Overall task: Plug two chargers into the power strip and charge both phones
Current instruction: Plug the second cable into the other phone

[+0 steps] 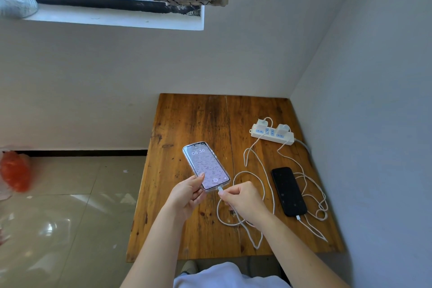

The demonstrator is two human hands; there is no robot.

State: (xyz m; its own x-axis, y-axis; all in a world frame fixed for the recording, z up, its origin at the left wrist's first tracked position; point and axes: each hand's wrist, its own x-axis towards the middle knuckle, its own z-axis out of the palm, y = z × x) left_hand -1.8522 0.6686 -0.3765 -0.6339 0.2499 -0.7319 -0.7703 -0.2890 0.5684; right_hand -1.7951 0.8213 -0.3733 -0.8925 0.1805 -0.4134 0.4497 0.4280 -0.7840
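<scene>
Cable plug (220, 191) at lit phone (205, 166) mostly hidden under right hand (243, 199) fingertips; seating unclear. Red object (14, 170) far left of phone blurred, cut by edge.

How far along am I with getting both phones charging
Done: both chargers sit in the power strip, and the dark phone lies on the table with its cable in. In hand: left hand holds the lit phone; right hand holds the plug at its port. Left: seat it, set it down.
</scene>
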